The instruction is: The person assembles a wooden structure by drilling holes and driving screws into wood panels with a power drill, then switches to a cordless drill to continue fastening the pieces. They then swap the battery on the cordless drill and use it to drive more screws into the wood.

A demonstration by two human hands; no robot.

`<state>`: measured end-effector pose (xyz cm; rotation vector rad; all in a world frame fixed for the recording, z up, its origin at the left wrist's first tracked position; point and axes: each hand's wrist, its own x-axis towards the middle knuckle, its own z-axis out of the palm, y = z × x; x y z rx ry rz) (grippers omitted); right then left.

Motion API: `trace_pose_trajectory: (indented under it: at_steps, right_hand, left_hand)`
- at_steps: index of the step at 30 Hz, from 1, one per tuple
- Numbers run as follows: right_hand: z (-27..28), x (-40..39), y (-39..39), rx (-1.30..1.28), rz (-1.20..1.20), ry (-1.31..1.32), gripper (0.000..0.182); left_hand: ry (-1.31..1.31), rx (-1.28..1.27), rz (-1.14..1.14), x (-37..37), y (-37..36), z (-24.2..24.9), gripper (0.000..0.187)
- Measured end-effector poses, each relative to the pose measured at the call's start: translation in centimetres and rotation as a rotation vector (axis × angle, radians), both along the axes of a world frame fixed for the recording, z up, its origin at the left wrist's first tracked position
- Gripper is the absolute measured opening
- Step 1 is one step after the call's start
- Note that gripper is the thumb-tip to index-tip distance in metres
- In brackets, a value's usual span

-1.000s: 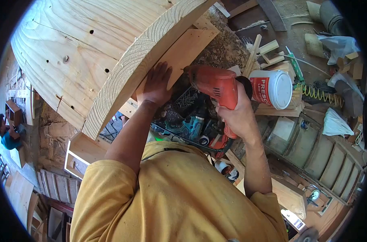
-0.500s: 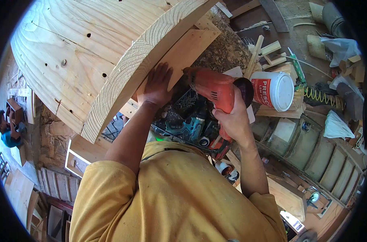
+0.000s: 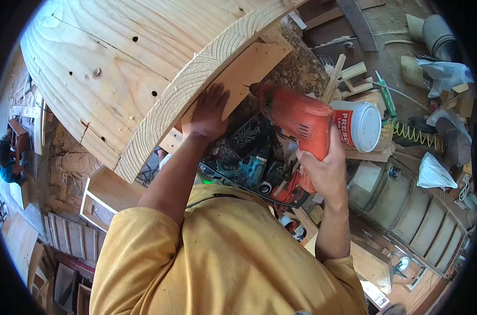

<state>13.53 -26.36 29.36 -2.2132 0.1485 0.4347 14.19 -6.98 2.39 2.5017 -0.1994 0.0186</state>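
Observation:
My right hand [image 3: 325,165] is wrapped around the grip of a red power drill [image 3: 296,115]. The drill's chuck end points left at a wooden board [image 3: 259,65], with its tip at or very near the board's face; contact is hard to make out. My left hand [image 3: 209,113] lies flat on that same board, fingers stretched out. Above the board spreads a large wooden panel [image 3: 118,58] with a curved, thick edge and several dark holes. A tray of screws [image 3: 245,134] sits below the drill, beside a teal power tool [image 3: 244,169].
A white tub with a red label [image 3: 365,126] stands right of the drill on stacked wood pieces. A yellow-green coiled hose [image 3: 419,135] lies farther right. A paneled wooden door [image 3: 406,199] is at lower right. Another person [image 3: 10,157] is at far left.
The drill and my right hand have shifted right and slightly down in view. My left hand stays on the board, while the whole view has moved a little.

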Motion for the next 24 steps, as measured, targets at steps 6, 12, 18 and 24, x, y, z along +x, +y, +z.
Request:
trace_pose_trajectory:
  at_steps: [6,12,18,24]
  right_hand:
    - [-2.5,1.2,1.7,0.105,-0.019,0.031,0.067]
    - [-3.3,2.1,3.2,0.118,0.030,0.044,0.068]
    - [-3.8,2.8,3.3,0.006,0.105,0.027,0.071]
    - [-3.3,4.1,3.7,-0.060,0.184,0.056,0.074]
  left_hand:
    - [-0.009,-0.084,0.010,-0.1,0.1,-0.5,0.073]
    - [-0.003,-0.115,0.035,-0.2,0.0,-0.6,0.074]
    - [0.056,-0.131,0.034,-0.3,-0.1,-1.0,0.075]
    - [-0.007,-0.103,0.032,-0.3,0.0,-0.7,0.072]
